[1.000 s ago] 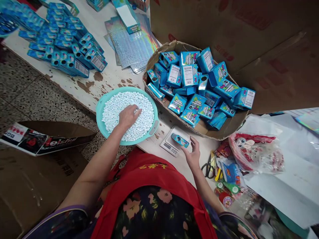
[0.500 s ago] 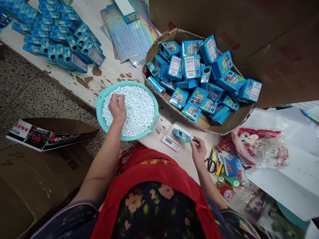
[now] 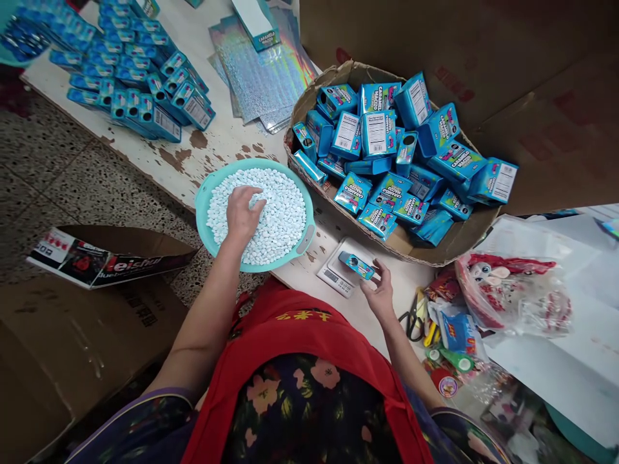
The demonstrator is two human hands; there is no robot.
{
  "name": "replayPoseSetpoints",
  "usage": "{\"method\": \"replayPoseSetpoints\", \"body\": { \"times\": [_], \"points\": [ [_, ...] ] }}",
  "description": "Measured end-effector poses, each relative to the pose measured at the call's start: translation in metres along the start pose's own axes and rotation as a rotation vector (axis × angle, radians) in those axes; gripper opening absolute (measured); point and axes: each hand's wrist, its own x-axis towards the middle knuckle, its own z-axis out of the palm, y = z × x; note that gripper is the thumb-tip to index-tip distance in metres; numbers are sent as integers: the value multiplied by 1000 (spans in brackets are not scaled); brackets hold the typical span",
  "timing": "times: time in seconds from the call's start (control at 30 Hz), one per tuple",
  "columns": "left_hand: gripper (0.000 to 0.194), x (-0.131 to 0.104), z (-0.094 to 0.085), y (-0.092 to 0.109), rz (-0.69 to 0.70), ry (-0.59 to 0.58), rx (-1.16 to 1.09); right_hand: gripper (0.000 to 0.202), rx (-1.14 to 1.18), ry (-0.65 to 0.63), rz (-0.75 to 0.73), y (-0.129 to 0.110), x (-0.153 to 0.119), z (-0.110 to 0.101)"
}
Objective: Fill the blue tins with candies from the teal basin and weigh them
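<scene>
Over a turquoise basin (image 3: 206,241) full of small white candies (image 3: 280,222), my left hand (image 3: 243,216) hovers with its thumb and fingers apart. I see nothing held in it; the fingertips are close to the candies. A slim blue candy box (image 3: 356,265) lies on a small white digital scale (image 3: 338,281). My right hand (image 3: 380,293) has its thumb and fingers on either side of the box's right end. Behind the scale, many similar blue boxes (image 3: 380,132) lie jumbled in a cut-down cardboard carton (image 3: 309,174).
Rows of blue boxes (image 3: 140,71) stand at the back left, beside shiny holographic sheets (image 3: 264,71). Black-handled scissors (image 3: 412,317), tape rolls (image 3: 457,361) and a plastic bag (image 3: 517,283) lie on the right. An opened carton (image 3: 106,258) sits left, below the table.
My left hand has gone from closed to spread fingers over the candies. My right hand has moved in from beside the box to close around its end. The whole view has shifted slightly.
</scene>
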Motion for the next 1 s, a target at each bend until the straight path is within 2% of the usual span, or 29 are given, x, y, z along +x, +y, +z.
{"method": "replayPoseSetpoints", "body": {
  "times": [0.07,0.13,0.3,0.4,0.53,0.63,0.77,1.0],
  "points": [
    [13,-7,1,13,-46,90,-97,47,-28,-9,-10,-9,7,7],
    [16,-20,2,33,-152,78,-309,39,-51,12,-39,-26,14,11],
    [38,-63,20,93,-436,-341,-1017,34,-152,-5,-322,-94,16,9],
    [48,-79,40,113,-610,-467,-1273,34,-221,-71,-433,-120,15,12],
    [41,-86,60,113,-868,-385,-1365,31,-283,-163,-432,-124,15,20],
    [34,-87,64,108,-987,-402,-1448,30,-283,-170,-440,-126,13,17],
    [26,-89,62,109,-995,-423,-1527,31,-253,-167,-385,-126,11,12],
    [15,-89,64,112,-951,-382,-1611,34,-143,-166,-263,-108,10,13]
  ]
}}
